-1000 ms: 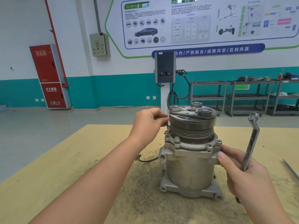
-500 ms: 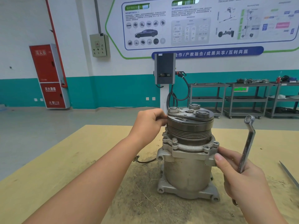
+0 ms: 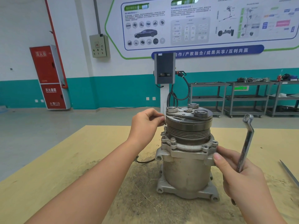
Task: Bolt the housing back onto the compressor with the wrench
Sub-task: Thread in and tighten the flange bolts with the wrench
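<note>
Workshop bench (image 3: 48,175): compressor (image 3: 186,172) upright; right hand (image 3: 242,178) grips wrench (image 3: 246,143).

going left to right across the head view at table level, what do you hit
left hand → compressor → right hand holding the wrench → thin metal strip at the table's right edge

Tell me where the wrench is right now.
In the head view, the wrench stands nearly upright in the right hand, just right of the compressor, its ring end up.
</note>
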